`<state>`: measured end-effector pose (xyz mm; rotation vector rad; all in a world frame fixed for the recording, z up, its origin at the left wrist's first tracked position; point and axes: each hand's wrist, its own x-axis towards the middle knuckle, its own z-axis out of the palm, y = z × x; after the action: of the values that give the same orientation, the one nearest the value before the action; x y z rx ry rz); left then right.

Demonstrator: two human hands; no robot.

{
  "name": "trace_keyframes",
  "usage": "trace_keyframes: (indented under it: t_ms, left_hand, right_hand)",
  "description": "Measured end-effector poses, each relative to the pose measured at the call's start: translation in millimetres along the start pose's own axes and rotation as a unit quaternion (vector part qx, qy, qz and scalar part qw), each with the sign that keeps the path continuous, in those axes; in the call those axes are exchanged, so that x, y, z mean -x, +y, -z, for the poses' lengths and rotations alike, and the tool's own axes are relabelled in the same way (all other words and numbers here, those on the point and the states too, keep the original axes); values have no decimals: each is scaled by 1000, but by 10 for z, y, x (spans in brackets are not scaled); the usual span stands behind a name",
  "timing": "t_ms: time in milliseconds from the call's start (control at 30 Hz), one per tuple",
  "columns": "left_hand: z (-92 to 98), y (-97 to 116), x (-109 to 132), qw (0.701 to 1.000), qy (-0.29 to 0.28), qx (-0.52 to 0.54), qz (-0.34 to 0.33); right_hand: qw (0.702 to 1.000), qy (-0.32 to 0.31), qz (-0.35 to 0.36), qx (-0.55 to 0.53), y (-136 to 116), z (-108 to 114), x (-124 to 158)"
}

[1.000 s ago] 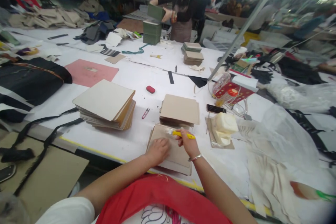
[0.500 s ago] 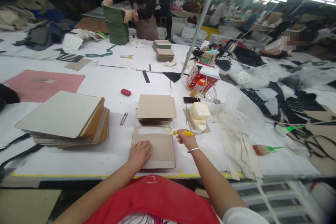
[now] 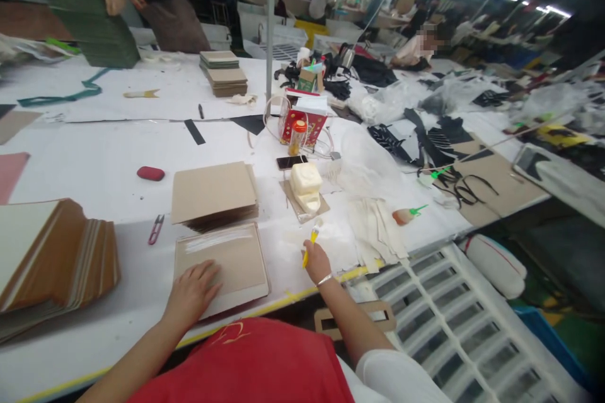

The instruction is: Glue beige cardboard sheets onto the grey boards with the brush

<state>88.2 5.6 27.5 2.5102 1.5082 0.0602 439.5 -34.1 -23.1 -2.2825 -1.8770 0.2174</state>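
My left hand (image 3: 196, 289) lies flat, fingers spread, on a tan cardboard panel (image 3: 239, 264) close to the table's front edge. A whitish, wet-looking streak (image 3: 217, 239) runs along the panel's far side. My right hand (image 3: 316, 262) is closed round the yellow handle of a paintbrush (image 3: 312, 239), to the right of the panel. Its pale bristles point away from me, below a cream-coloured glue container (image 3: 306, 186) that stands on a piece of board. Just beyond the panel sits a stack of tan cardboard panels (image 3: 215, 192).
A tall stack of boards (image 3: 57, 252) stands at left, with thread snips (image 3: 155, 230) and a red case (image 3: 150, 174) nearby. A phone (image 3: 292, 162) and a red box (image 3: 302, 119) are further back. Cream fabric strips (image 3: 378, 233) lie at right. A co-worker grips a green stack (image 3: 94, 19).
My right hand has drawn the brush off the panel to the right, and its bristles now point away from me. My left hand stays on the panel. The view has swung right.
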Motion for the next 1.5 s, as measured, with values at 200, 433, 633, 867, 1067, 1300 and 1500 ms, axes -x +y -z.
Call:
trace_keyframes:
  t_ms: [200, 433, 633, 867, 1067, 1300, 1500]
  left_hand:
    - [-65, -13, -1, 1000, 23, 6, -16]
    - [-50, 5, -29, 1000, 7, -2, -21]
    - [57, 36, -113, 1000, -11, 13, -21]
    - [263, 488, -357, 991, 60, 114, -22]
    - [379, 1243, -889, 909, -24, 417, -22]
    - [545, 1454, -1239, 711, -127, 685, 97]
    - [506, 863, -942, 537, 29, 798, 273]
  right_hand:
    - [997, 20, 49, 60, 70, -425, -115]
    - [998, 17, 51, 27, 206, -473, -74]
    - [993, 87, -12, -83, 308, -344, -59]
    - [973, 104, -86, -187, 262, -36, -96]
    - [942, 69, -48, -326, 27, 562, -98]
    - [876, -40, 70, -476, -550, 1063, -187]
    - [920, -75, 82, -376, -809, 858, -165]
